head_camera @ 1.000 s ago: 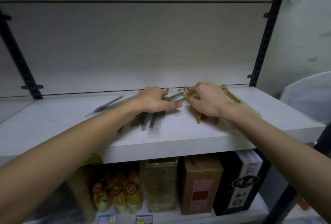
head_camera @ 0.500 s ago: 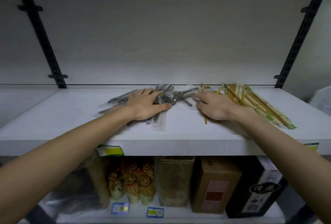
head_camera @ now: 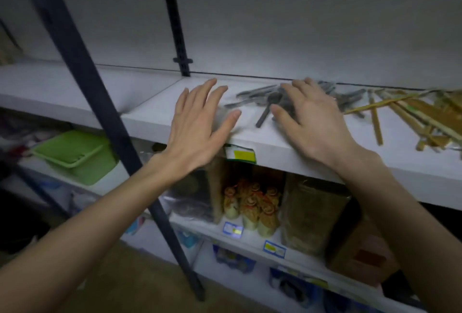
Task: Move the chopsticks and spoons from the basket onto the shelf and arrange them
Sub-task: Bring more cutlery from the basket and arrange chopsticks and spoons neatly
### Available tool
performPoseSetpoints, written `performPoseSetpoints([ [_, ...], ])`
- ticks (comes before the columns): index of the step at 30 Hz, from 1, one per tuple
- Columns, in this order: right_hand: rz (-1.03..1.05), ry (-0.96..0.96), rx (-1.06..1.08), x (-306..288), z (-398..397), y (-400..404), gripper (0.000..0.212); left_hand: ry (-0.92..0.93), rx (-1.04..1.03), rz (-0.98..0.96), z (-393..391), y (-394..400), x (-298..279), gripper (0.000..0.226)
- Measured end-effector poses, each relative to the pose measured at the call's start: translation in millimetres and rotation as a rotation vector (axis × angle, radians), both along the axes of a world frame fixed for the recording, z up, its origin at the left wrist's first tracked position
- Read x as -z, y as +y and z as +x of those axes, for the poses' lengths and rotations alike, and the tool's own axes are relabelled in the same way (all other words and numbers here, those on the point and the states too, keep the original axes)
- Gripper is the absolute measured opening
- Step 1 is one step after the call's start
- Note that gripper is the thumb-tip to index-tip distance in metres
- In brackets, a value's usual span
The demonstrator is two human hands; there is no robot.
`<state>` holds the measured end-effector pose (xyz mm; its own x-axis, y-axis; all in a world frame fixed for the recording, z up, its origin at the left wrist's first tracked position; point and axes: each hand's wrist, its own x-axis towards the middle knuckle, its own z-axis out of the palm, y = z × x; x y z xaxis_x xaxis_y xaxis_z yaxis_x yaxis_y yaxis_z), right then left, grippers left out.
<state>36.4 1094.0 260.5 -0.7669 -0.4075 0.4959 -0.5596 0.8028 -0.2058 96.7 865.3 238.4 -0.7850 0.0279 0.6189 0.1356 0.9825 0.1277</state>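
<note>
A heap of grey wrapped spoons (head_camera: 265, 99) lies on the white shelf (head_camera: 287, 142), and a spread of yellow-brown chopsticks (head_camera: 410, 115) lies to their right. My right hand (head_camera: 310, 122) hovers over the right part of the spoon heap with fingers straight and spread, hiding some spoons. My left hand (head_camera: 200, 122) is flat and spread above the shelf's front edge, left of the spoons, holding nothing. A green basket (head_camera: 75, 155) sits on a lower shelf at the left.
A dark slanted post (head_camera: 105, 112) crosses in front of the shelf at the left, and a black upright (head_camera: 175, 20) stands at the back. Packaged goods and a brown box (head_camera: 362, 255) fill the shelf below, with price tags (head_camera: 240, 154) on the edges.
The view has swung left and down. My left hand lifted off the spoons and moved left; my right hand left the chopsticks and now hangs over the spoons.
</note>
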Motion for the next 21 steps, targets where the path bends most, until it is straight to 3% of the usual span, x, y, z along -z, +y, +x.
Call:
performPoseSetpoints([
  [6, -0.047, 0.173, 0.025, 50, 79, -72, 0.061, 0.002, -0.116, -0.013, 76, -75, 71, 0.061],
  [10, -0.037, 0.214, 0.024, 110, 132, -133, 0.064, -0.149, -0.182, 0.019, 130, -136, 136, 0.067],
  [17, 0.080, -0.115, -0.052, 237, 175, -240, 0.064, -0.447, -0.322, 0.011, 205, -240, 221, 0.075],
  [21, 0.169, -0.259, -0.106, 279, 181, -290, 0.063, -0.573, -0.417, 0.029, 230, -290, 252, 0.079],
])
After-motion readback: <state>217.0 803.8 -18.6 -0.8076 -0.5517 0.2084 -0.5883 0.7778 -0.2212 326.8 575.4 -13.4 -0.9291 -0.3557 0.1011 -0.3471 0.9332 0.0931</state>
